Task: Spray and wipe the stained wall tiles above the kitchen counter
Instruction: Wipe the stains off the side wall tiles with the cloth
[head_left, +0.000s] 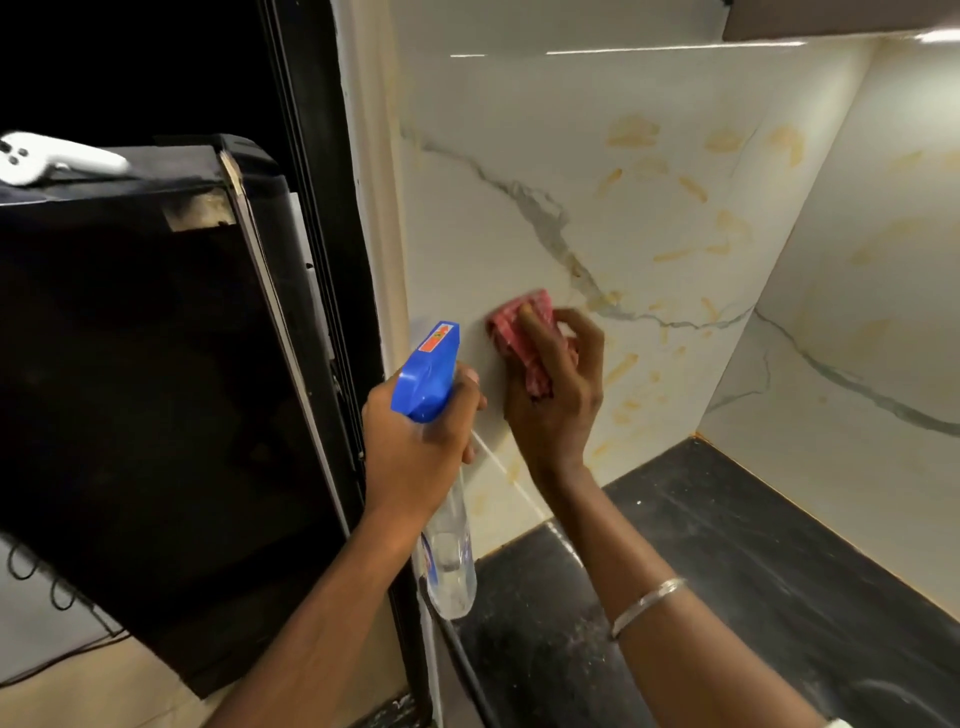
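Your right hand (558, 384) is closed on a red cloth (524, 332), pressing it flat against the stained wall tiles (649, 208) near their left edge, low above the counter (701, 545). Your left hand (415, 441) grips the spray bottle (434, 415), its blue head aimed at the same patch. Keep firm, overlapping strokes and work toward the yellow smears (691, 187) that lie to the right, up toward the corner. The tiles are glossy white marble-look; the counter is dark and dusty, and a black appliance (145, 389) stands just beside the wall on your left.
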